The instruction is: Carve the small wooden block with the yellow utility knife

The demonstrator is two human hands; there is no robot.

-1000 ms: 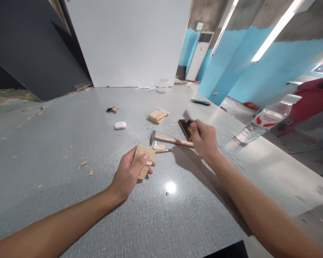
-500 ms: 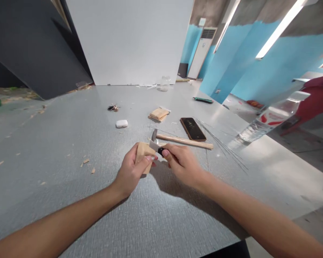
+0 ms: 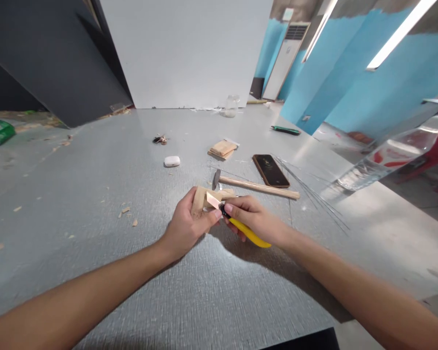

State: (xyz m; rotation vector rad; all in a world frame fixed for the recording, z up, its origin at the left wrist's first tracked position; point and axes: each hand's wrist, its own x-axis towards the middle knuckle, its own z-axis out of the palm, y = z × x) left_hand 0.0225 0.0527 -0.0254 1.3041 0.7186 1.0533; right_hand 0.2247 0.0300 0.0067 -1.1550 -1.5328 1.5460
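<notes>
My left hand [image 3: 185, 222] is closed around a small pale wooden piece [image 3: 198, 198], its thumb near the blade. In my right hand [image 3: 257, 218] is a utility knife [image 3: 248, 234] with a yellow handle and black collar. The knife's short, broad blade points left over the wood; whether its edge touches cannot be made out. Just beyond my hands lies a hammer [image 3: 257, 185] with a wooden handle, its head to the left. Part of another light wooden piece [image 3: 227, 193] shows behind the knife.
A phone [image 3: 271, 170], thin wires [image 3: 310, 190] and a water bottle [image 3: 390, 158] stand or lie to the right. Farther back are stacked wood pieces [image 3: 223, 148], a white case [image 3: 172, 161] and a green-black cutter [image 3: 285, 130]. Wood chips [image 3: 125, 210] lie left.
The knife has turned in my right hand, so its yellow handle and broad blade face now show. The wooden piece has tilted in my left hand. The whole view has shifted slightly.
</notes>
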